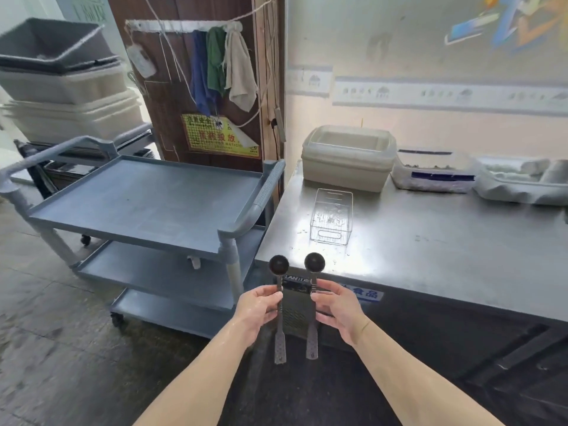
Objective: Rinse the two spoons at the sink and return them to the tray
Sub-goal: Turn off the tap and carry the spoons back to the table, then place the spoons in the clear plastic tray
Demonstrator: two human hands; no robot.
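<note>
Two dark spoons with round bowls stand upright side by side in front of me, bowls up. My left hand (257,315) pinches the left spoon (279,265) by the middle of its handle. My right hand (336,312) pinches the right spoon (314,262) the same way. Both hands look wet. A small clear plastic tray (331,216) sits on the steel counter (430,259) just beyond the spoons, with nothing in it. No sink is in view.
A grey three-shelf cart (144,198) stands left of the counter. At the counter's back are a lidded white box (349,156) and other plastic containers (433,170). Stacked bins (61,78) sit far left. Cloths (221,69) hang on a brown door.
</note>
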